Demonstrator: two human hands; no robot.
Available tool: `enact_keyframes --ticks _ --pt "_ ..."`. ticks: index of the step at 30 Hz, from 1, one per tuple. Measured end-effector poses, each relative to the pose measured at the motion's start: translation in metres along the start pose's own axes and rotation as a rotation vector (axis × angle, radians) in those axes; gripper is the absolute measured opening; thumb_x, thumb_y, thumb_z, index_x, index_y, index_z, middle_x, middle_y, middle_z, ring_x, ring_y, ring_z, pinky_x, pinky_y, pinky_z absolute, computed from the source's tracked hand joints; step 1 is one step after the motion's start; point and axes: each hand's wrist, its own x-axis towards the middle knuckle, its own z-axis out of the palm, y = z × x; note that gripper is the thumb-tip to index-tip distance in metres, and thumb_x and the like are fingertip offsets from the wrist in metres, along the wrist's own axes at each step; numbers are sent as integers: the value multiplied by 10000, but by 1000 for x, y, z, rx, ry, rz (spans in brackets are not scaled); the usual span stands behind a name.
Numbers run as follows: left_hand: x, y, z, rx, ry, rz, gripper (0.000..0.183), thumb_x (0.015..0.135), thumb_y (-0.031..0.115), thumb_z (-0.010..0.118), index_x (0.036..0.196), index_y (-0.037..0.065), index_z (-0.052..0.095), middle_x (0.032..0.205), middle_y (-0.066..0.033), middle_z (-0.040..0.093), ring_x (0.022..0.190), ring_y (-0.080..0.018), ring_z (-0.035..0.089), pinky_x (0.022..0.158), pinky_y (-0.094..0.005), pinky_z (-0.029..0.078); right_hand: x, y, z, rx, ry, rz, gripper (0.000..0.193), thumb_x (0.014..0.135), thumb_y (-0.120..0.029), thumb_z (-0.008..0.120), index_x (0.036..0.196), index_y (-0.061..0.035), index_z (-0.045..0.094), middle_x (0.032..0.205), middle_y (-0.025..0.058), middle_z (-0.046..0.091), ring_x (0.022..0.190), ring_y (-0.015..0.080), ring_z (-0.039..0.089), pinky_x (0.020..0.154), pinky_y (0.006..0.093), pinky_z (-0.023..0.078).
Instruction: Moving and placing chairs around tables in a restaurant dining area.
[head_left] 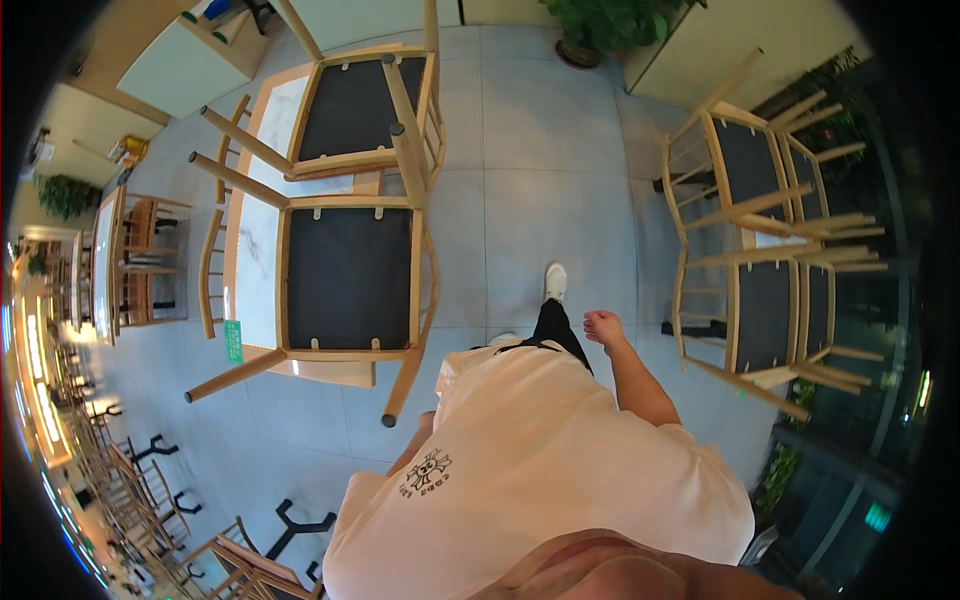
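Observation:
My right hand [602, 326] hangs over the floor beside my dark trouser leg, its fingers curled in and nothing visible in them. It touches no furniture. Of my left arm only a bit of forearm [415, 438] shows past the pale shirt; the left hand itself is out of sight. To my left, two upturned wooden chairs with dark seat undersides, a nearer chair [350, 280] and a farther chair [345, 110], rest on a marble-patterned table [258, 240]. A small green card [233, 342] is at that table's edge.
On the right, several upturned chairs [765, 315] rest on another table near dark glass. A potted plant [580, 52] stands ahead by a pale partition [690, 60]. Grey floor tiles [540, 200] run between the two tables. More tables and chairs [140, 250] line the far left.

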Motion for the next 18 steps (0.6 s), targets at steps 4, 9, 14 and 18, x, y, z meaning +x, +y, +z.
enact_keyframes --ticks 4,9,14,18 --pt "12 78 5 -52 22 -41 326 749 339 526 890 78 658 897 -145 636 834 -297 606 703 -360 473 39 -31 -30 -84 -51 18 201 798 -243 556 889 -67 589 784 54 591 675 155 580 603 294 502" --pt "42 192 -11 -113 43 -109 330 749 344 526 890 76 657 896 -145 636 838 -298 605 710 -359 474 92 -43 -105 -144 -47 107 204 787 -230 559 877 -48 577 770 67 593 640 167 582 573 315 506" --pt "62 285 -24 -308 220 -261 340 738 340 543 879 51 654 861 -159 638 821 -297 613 704 -363 476 125 -69 -181 -158 105 217 175 775 -202 531 852 -50 569 761 71 589 634 185 579 555 333 506" --pt "82 327 -34 -478 299 -287 329 728 333 563 873 56 664 846 -162 645 806 -258 627 723 -352 480 164 -96 -219 -204 92 255 201 780 -225 535 875 -51 565 797 72 589 684 197 581 607 361 513"
